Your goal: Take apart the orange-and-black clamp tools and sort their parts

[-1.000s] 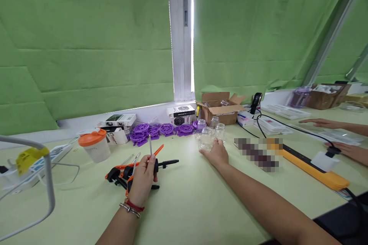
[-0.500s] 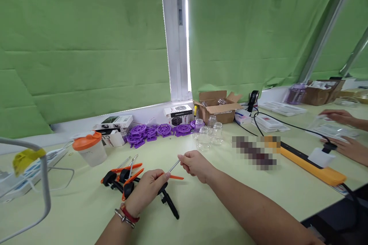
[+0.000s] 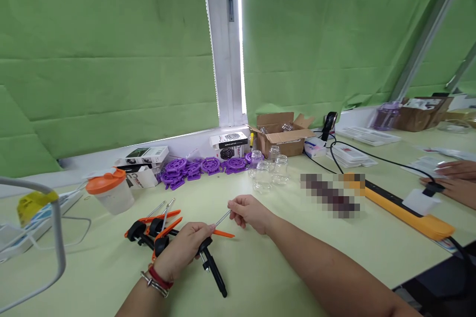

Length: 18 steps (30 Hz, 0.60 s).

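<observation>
Left hand (image 3: pixel 188 245) wraps a black-and-orange tool (image 3: pixel 216 271) while right hand (image 3: pixel 248 213) pinches its metal rod (image 3: pixel 222 219).

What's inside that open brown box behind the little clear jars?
Some clear, shiny pieces show at the top of the cardboard box. Whatever lies deeper is hidden by the box itself.

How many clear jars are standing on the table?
4, grouped near the cardboard box: back-left jar, back-right jar, front-left jar, front-right jar. Another hidden behind them can't be fully ruled out.
</observation>
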{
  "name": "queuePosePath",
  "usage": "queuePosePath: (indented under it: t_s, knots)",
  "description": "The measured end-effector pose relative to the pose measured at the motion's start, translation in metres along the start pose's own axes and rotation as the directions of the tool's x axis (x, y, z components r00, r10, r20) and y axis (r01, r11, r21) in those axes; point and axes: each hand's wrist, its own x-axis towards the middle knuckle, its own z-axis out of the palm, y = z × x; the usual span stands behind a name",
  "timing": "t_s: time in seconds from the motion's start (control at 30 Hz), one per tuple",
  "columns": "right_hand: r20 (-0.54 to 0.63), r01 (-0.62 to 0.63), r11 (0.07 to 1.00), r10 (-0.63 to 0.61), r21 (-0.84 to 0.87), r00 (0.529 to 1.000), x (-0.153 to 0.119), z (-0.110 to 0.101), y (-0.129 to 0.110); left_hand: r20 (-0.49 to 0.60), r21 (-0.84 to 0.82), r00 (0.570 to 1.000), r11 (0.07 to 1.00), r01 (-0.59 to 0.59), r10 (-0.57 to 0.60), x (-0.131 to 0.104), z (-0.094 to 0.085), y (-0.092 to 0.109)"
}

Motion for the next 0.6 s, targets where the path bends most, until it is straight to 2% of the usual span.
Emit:
queuePosePath:
  t_s: [0.07,0.2,0.23,0.33,0.4,0.53,0.6]
  knots:
    - [-0.005,-0.059,0.998,0.059,-0.011,0.998,0.0008,-0.0006,0.0017,0.002,0.018,1.000,1.000,-0.012,0.012,0.0017,0.0001,-0.0007]
    - [0.022,0.027,0.997,-0.028,0.069,0.999,0.0009,-0.0015,0.0013,-0.007,0.045,1.000,0.999,-0.023,0.024,0.0042,0.0003,-0.0008]
    - [0.029,0.015,0.996,-0.018,0.091,0.999,0.0008,-0.0014,0.0009,-0.008,0.050,1.000,0.998,-0.028,0.028,0.0043,0.0003,-0.0006]
    - [0.015,-0.120,0.990,0.119,0.068,0.993,0.0013,-0.0004,0.0008,-0.015,0.082,0.999,0.996,-0.043,0.044,0.0038,-0.0003,0.0001]
    - [-0.016,-0.159,0.987,0.160,0.031,0.987,0.0022,0.0000,0.0020,-0.015,0.120,0.999,0.992,-0.046,0.048,0.0034,-0.0012,0.0000]
    - [-0.007,-0.033,0.994,0.034,0.101,0.999,0.0041,-0.0010,0.0055,0.021,0.145,0.998,0.988,-0.061,0.059,0.0036,-0.0039,-0.0014]
    - [0.010,-0.059,0.989,0.058,0.133,0.998,0.0048,-0.0019,0.0073,0.030,0.138,0.998,0.989,-0.056,0.053,0.0041,-0.0047,-0.0018]
